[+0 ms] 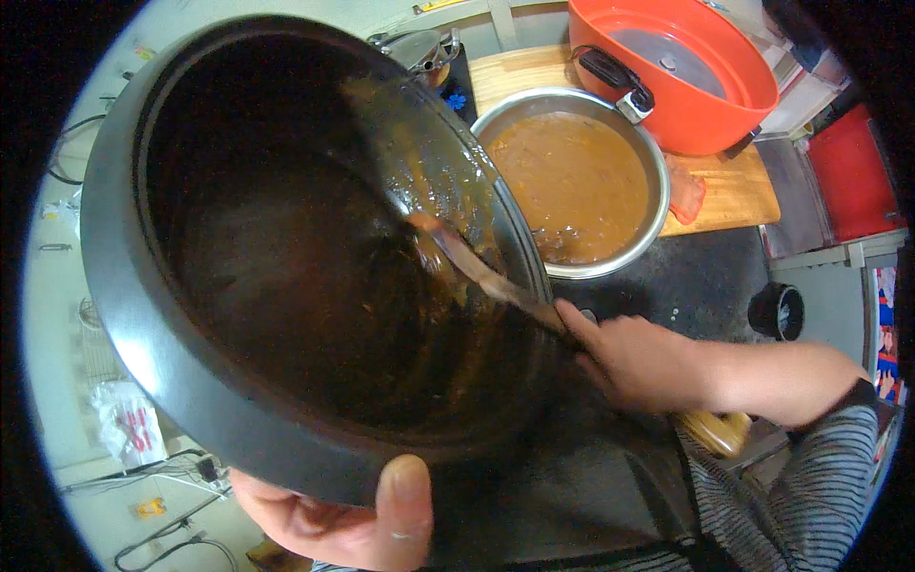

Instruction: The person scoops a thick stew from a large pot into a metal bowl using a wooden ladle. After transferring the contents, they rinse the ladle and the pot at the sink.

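Observation:
A large dark pot [286, 286] is tipped toward the right, its mouth facing me, with brown residue streaked along the inner wall. My left hand [343, 511] grips its lower rim, thumb over the edge. In my right hand [636, 357] is a wooden spatula [472, 264], whose blade lies against the smeared inside of the pot. Beyond the pot's right rim stands a round stainless steel basin [661, 186] holding thick brown sauce [572, 186] with a few darker bits near its front edge.
An orange tub [686, 86] with a black handle sits on a wooden board [743, 193] behind the basin. A lidded metal pot [422, 50] is at the back. On the dark countertop [700, 279] to the right lies a small black cup [778, 312]. Cables [171, 529] hang at the lower left.

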A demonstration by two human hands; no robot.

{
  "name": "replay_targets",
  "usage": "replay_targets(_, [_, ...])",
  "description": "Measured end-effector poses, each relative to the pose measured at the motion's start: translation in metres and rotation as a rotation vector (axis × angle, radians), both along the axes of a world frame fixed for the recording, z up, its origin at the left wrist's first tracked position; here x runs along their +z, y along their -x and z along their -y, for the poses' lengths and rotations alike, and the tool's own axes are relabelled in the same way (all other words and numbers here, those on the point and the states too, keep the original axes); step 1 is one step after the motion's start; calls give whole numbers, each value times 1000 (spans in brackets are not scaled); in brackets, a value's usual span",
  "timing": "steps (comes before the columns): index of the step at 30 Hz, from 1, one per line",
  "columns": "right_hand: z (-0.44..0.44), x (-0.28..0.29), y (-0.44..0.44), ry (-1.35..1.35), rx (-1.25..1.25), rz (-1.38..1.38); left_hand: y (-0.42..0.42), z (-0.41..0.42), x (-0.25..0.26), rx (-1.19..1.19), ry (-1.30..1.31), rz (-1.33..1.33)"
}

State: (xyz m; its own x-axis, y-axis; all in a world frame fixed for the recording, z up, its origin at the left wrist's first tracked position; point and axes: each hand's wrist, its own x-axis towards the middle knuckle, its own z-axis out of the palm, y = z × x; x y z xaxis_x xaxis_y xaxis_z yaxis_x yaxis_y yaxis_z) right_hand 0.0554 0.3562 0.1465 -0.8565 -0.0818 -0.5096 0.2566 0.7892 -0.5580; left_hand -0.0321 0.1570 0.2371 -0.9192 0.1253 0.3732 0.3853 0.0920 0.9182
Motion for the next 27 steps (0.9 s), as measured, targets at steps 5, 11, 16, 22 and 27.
replay_targets(5, [-22,74,-31,387,-159,371,-14,5,-5,-56,13,53])
replay_targets(11, [-33,48,-69,1200,-664,566,-10,17,-10,-34,21,4])
replay_targets(16, [-36,12,-107,1364,-783,196,1,27,-11,25,40,-34])
replay_targets(22, [-48,-15,-128,-30,-580,-275,10,20,-11,10,-46,-60])
replay_targets(27, [-53,-62,-138,-337,-581,-354,15,16,-7,0,-68,-62])
